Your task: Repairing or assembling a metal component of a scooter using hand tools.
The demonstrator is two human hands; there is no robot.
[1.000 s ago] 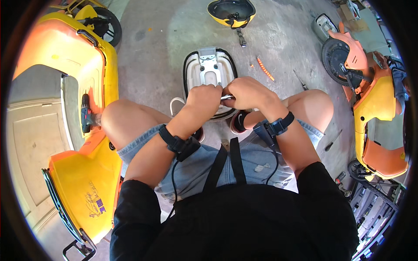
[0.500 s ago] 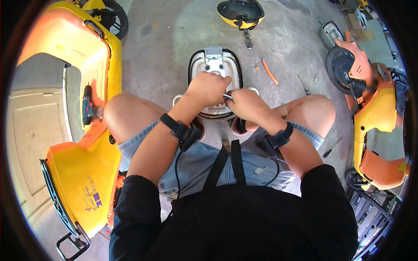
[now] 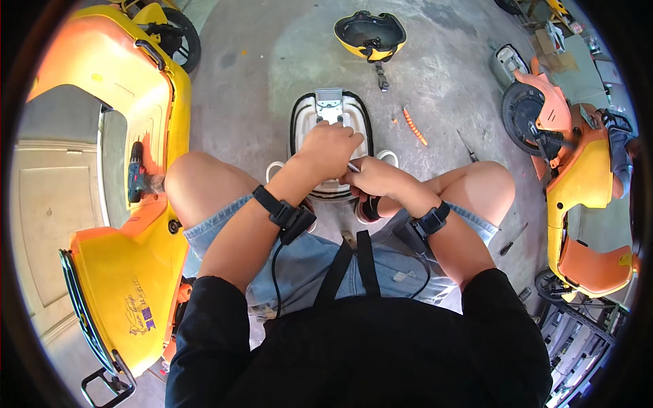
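The left hand [image 3: 331, 146] is pressing down, fingers curled, on a white, black-rimmed housing [image 3: 307, 119] lying on the concrete floor [image 3: 272, 61] between the knees. The right hand [image 3: 373, 178] is gripping a thin metal tool [image 3: 354, 166], possibly a screwdriver, its tip hidden under the left hand.
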